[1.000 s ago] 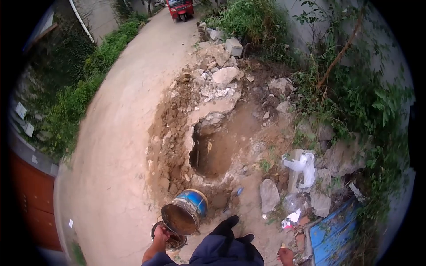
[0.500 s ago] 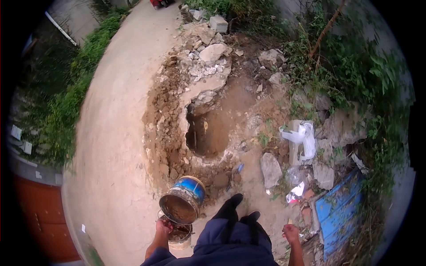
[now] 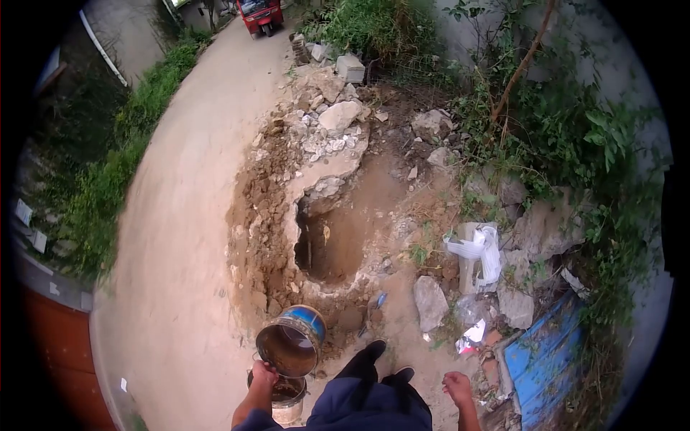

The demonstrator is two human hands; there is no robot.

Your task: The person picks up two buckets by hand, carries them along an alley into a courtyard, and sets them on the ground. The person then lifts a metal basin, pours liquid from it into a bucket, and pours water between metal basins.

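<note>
My left hand (image 3: 264,373) is closed at the near rim of a blue, mud-stained bucket (image 3: 309,320), beside its thin wire handle. That bucket is tipped, its dirty inside facing me. Just below it stands a second bucket (image 3: 287,411), pale-sided, with dark contents partly hidden by my hand and the blue bucket. My right hand (image 3: 456,386) hangs out to the right, touching nothing, its fingers loosely curled and apart. Ahead of the buckets is a dug hole (image 3: 332,244) with a broken concrete edge and brown soil inside.
Loose soil (image 3: 253,237) and rubble (image 3: 338,115) border the hole. At right lie a large stone (image 3: 430,303), a white plastic bag (image 3: 483,251) and a blue panel (image 3: 543,359). A red three-wheeled vehicle (image 3: 260,16) is on the concrete road (image 3: 172,208). Plants grow on both sides.
The view has shifted. The blue bucket stays tipped over the second one, and its inside shows less brown material. My right hand has come further into view, its fingers loosening.
</note>
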